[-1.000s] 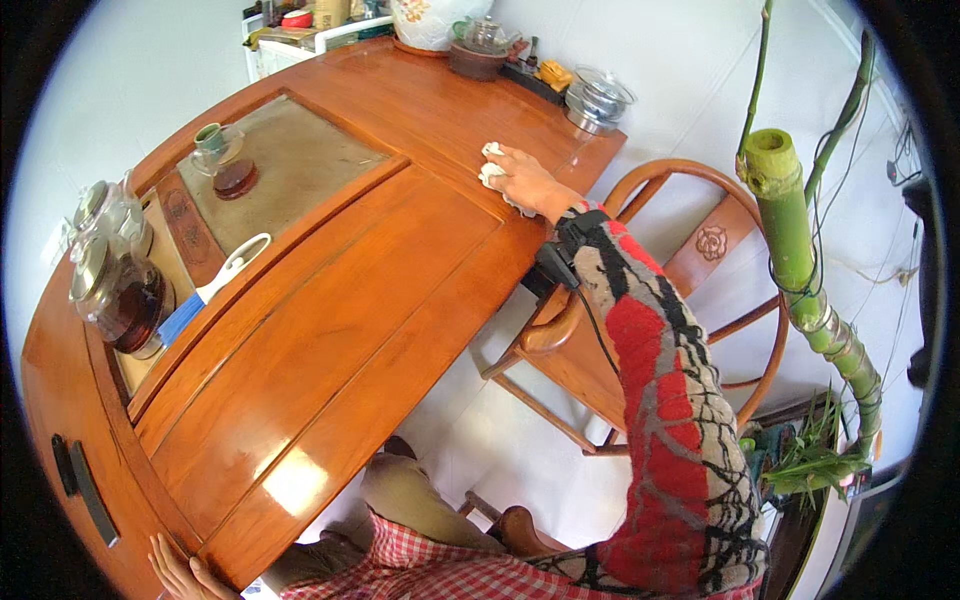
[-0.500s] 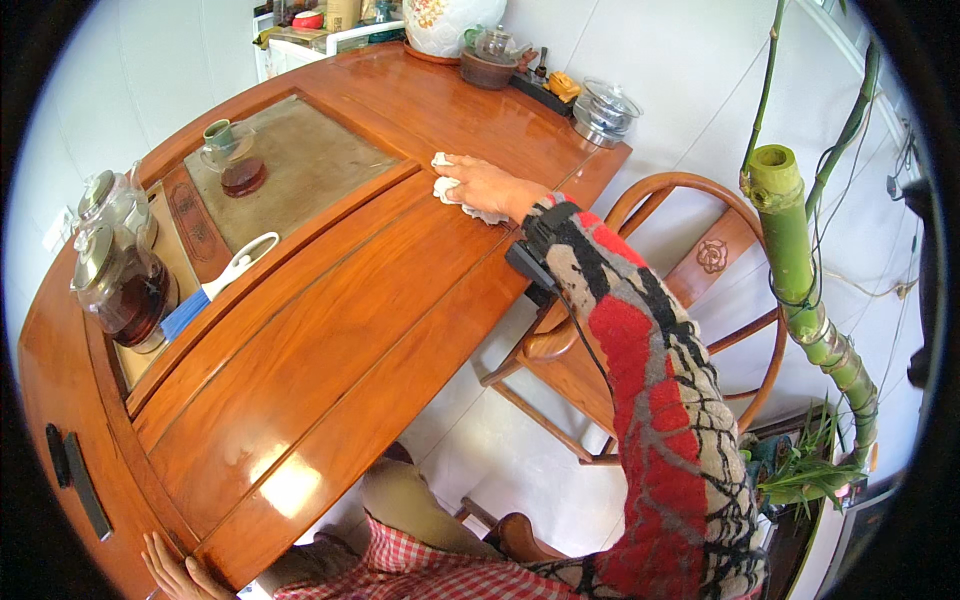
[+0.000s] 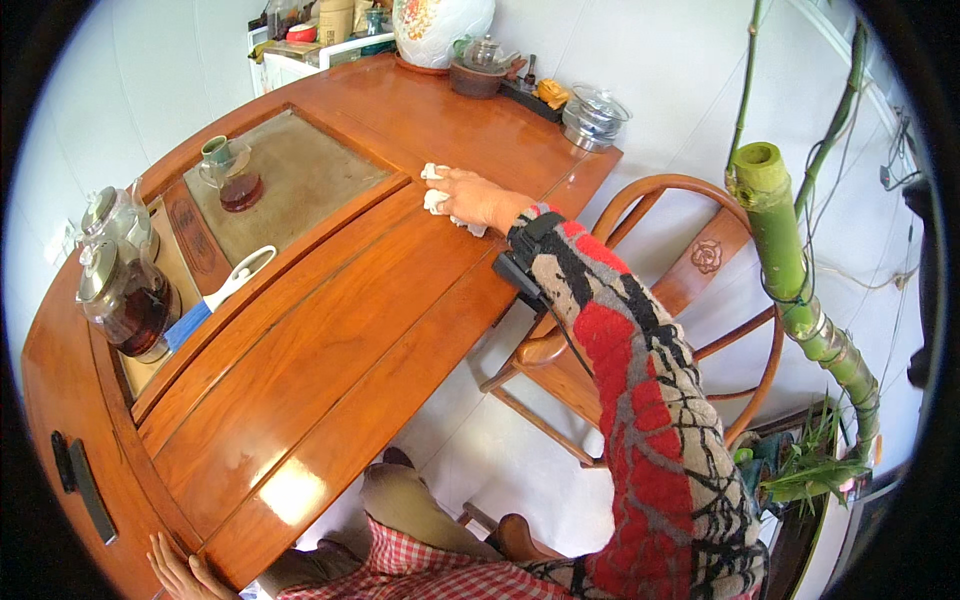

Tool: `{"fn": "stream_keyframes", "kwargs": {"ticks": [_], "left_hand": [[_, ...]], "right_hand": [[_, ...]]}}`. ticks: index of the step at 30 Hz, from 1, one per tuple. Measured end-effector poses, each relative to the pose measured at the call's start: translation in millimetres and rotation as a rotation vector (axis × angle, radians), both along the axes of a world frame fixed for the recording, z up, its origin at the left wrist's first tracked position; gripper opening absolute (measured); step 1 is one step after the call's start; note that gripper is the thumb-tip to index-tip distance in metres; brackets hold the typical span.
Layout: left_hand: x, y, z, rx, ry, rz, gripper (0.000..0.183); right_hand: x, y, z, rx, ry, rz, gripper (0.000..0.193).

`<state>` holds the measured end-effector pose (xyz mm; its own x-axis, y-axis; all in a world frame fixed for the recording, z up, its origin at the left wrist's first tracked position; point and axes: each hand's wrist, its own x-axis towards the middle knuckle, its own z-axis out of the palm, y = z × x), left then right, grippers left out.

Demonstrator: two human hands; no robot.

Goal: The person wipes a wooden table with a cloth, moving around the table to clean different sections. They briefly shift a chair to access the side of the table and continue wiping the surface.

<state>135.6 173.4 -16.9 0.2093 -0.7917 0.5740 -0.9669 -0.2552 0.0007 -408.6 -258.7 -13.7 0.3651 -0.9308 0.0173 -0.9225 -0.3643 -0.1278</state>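
Observation:
Through the bent fingers of my right hand (image 3: 482, 203) shows a crumpled white cloth (image 3: 436, 202), pressed against the glossy wooden table (image 3: 340, 310) near the raised border of its inset tray. The cloth is partly hidden under the palm. At the lower left my left hand (image 3: 180, 572) lies on the table's near edge, fingers stretched out and nothing in them. A blue-bristled brush with a white handle (image 3: 238, 278) rests along the tray (image 3: 330, 160). On the tray stand a glass pitcher with dark tea (image 3: 240, 190) and a green cup (image 3: 216, 150).
Two glass teapots (image 3: 128, 300) stand at the left. Dark slim objects (image 3: 90, 490) lie near the left rim. Along the back are a white vase (image 3: 440, 35), a clay pot (image 3: 477, 80) and a lidded glass pot (image 3: 596, 115). A wooden chair (image 3: 690, 270) and thick bamboo (image 3: 785, 240) stand right.
The whole view has shifted slightly. My right hand stays on the cloth at nearly the same spot by the tray's border, and my left hand keeps its place on the edge.

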Motion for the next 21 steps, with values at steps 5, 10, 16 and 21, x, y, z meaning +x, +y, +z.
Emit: {"fn": "stream_keyframes", "kwargs": {"ticks": [5,10,16,21], "left_hand": [[0,4,-1,-0.030,0.003,0.019,0.055],[3,6,-3,-0.041,0.032,0.011,0.053],[10,11,-11,-0.051,0.047,0.007,0.052],[23,14,-23,0.156,0.087,0.108,0.057]], "right_hand": [[-2,49,-2,0.015,-0.067,0.015,0.055],[12,101,-8,-0.045,0.075,0.073,0.058],[71,163,-21,-0.182,-0.202,0.201,0.052],[163,209,-24,-0.287,-0.286,0.451,0.057]]}}
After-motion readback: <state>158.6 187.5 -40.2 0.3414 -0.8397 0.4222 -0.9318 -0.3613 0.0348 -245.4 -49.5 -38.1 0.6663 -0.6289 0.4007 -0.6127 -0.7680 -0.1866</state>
